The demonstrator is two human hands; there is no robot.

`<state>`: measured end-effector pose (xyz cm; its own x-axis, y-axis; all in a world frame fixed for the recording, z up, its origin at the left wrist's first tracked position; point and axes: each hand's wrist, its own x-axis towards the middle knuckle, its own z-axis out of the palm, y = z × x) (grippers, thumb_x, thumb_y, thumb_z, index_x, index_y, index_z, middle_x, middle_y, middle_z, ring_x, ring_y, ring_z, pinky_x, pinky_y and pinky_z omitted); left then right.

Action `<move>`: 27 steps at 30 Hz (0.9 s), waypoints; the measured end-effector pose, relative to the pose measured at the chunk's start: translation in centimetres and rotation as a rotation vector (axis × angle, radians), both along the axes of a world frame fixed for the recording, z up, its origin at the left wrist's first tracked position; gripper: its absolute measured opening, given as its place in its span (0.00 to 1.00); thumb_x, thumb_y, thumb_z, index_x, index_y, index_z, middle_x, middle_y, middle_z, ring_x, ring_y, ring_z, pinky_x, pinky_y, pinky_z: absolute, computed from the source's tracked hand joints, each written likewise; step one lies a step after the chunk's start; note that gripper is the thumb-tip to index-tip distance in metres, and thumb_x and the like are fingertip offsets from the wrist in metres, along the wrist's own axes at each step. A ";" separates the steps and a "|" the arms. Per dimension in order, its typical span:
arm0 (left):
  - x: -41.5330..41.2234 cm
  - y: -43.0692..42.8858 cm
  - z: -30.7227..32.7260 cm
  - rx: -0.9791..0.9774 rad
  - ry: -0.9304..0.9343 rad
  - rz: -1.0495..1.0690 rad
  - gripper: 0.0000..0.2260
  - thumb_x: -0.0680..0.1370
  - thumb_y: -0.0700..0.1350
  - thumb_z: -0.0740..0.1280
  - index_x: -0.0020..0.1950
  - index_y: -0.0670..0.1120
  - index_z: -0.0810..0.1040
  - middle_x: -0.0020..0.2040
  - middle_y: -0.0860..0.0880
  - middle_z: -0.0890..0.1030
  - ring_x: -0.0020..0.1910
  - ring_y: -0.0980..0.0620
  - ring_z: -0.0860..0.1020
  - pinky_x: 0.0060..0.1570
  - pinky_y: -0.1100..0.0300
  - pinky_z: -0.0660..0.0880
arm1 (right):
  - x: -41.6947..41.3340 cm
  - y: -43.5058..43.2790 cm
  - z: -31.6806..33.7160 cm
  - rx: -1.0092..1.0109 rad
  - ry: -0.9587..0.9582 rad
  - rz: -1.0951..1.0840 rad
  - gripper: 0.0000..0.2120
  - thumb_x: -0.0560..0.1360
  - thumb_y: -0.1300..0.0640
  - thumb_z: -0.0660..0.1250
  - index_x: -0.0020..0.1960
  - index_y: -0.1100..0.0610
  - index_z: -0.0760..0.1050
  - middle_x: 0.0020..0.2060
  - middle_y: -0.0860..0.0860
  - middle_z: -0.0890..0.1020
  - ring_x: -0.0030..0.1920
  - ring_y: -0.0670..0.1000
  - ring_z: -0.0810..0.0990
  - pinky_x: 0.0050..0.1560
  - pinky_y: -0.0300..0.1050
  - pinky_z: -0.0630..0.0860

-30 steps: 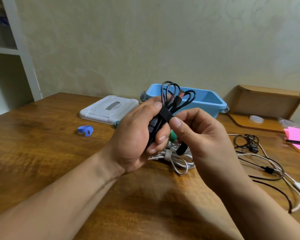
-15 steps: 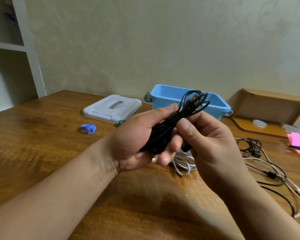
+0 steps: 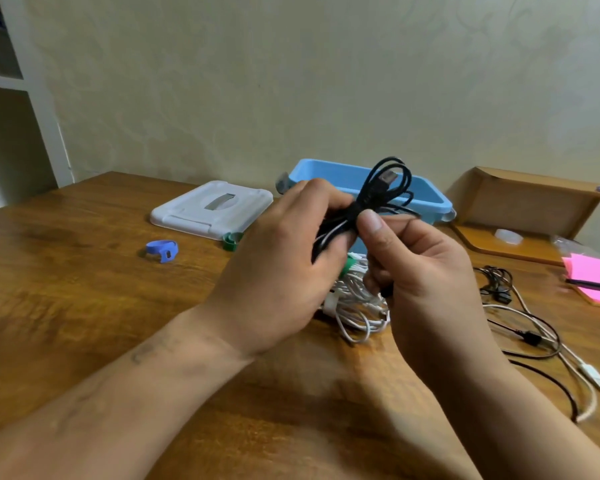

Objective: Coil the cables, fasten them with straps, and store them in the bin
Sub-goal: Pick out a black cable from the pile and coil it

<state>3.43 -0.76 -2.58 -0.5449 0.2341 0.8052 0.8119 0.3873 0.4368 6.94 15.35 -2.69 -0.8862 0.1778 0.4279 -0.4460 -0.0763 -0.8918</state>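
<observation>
One black coil point(image 3: 361, 206) in left hand point(image 3: 281, 268) and right hand point(image 3: 426, 271), white bundle point(image 3: 357, 306) behind.

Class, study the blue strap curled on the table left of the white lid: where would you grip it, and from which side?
Probably from above: pinch the band of the blue strap between thumb and finger. It sits curled in an open ring, apart from other things, so a fingertip should fit inside.

Head view, forward-down, close over table point(image 3: 84, 306)
</observation>
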 end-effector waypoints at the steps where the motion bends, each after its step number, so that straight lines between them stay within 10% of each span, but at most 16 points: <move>1: 0.0 -0.1 0.1 0.058 -0.049 -0.029 0.10 0.82 0.40 0.72 0.62 0.45 0.79 0.54 0.53 0.83 0.54 0.56 0.83 0.52 0.55 0.81 | 0.0 0.0 0.0 0.010 0.001 0.013 0.07 0.79 0.55 0.72 0.49 0.59 0.85 0.32 0.45 0.80 0.34 0.45 0.73 0.37 0.44 0.71; 5: 0.0 -0.4 0.3 0.291 -0.338 -0.223 0.06 0.84 0.39 0.69 0.60 0.45 0.80 0.41 0.54 0.83 0.37 0.54 0.82 0.37 0.53 0.82 | 0.1 -0.1 0.3 0.058 0.040 0.042 0.05 0.81 0.57 0.70 0.51 0.57 0.85 0.39 0.47 0.84 0.39 0.45 0.78 0.43 0.46 0.74; 18: -0.2 -0.2 1.0 0.526 -0.741 -0.661 0.07 0.80 0.47 0.69 0.47 0.44 0.81 0.37 0.48 0.79 0.30 0.52 0.73 0.26 0.60 0.72 | 0.3 -0.2 0.2 0.136 0.160 0.007 0.08 0.79 0.58 0.71 0.52 0.63 0.82 0.42 0.52 0.87 0.41 0.45 0.84 0.43 0.38 0.79; 27: -0.2 -1.3 1.3 0.431 -0.938 -0.925 0.12 0.83 0.53 0.63 0.53 0.45 0.80 0.36 0.46 0.78 0.29 0.51 0.74 0.25 0.60 0.72 | 0.1 0.5 0.5 0.077 0.146 0.279 0.15 0.82 0.58 0.69 0.67 0.60 0.80 0.41 0.66 0.81 0.41 0.68 0.83 0.50 0.67 0.82</move>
